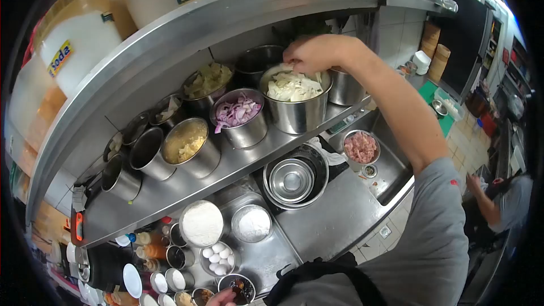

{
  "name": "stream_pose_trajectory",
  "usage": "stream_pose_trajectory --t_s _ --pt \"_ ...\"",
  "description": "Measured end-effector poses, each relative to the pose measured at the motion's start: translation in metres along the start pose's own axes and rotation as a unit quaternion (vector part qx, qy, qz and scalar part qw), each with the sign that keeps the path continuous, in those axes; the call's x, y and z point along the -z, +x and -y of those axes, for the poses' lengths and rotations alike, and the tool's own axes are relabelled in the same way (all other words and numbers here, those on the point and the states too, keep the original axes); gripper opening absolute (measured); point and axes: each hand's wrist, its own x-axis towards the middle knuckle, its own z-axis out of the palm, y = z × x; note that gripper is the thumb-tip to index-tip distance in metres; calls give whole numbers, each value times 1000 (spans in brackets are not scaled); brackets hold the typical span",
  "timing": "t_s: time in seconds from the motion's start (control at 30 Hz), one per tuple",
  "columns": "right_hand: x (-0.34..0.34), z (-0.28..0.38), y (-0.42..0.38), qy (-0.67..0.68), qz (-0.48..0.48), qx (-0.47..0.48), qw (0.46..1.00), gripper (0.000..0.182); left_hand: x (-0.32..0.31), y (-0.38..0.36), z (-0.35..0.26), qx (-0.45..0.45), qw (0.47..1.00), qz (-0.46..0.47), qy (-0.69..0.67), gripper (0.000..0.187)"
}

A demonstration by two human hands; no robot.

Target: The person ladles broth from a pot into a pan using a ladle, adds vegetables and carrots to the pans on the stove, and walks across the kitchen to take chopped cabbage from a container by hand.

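Observation:
My right hand (310,54) reaches across the steel shelf to a tall metal pot (297,114) heaped with white sliced vegetable (294,86), which looks like cabbage or onion. Its fingers are curled closed at the back of the heap, touching the slices; the fingertips are partly hidden. To the left stands a metal pot of sliced red onion (238,111). Only part of my left hand (222,298) shows at the bottom edge, beside a metal container of dark sauce (238,290). Whether its fingers hold anything is hidden.
More metal pots line the shelf, one with chopped garlic-like pieces (190,148). Below are a bowl of white powder (251,224), eggs (217,257), nested bowls (291,180) and a bowl of raw meat (361,147). Large tubs (79,34) crowd the upper shelf. A co-worker (504,204) stands at right.

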Motion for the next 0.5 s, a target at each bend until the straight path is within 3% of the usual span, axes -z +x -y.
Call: stream_pose_trajectory --t_s 0.17,0.2,0.3,0.33,0.5 --pt "13 34 -6 18 115 -74 990 46 0 12 -12 4 1000 27 8 37" --pt "11 40 -5 25 143 -94 985 50 3 14 -8 -1 998 54 15 45" --pt "-21 35 9 51 135 -51 988 51 3 20 -11 -49 992 112 -16 61" --pt "-26 37 9 27 141 -44 989 49 4 22 -10 -42 992 113 -26 80" --pt "-43 34 10 43 67 -72 994 45 5 37 -26 -115 983 124 -70 91"
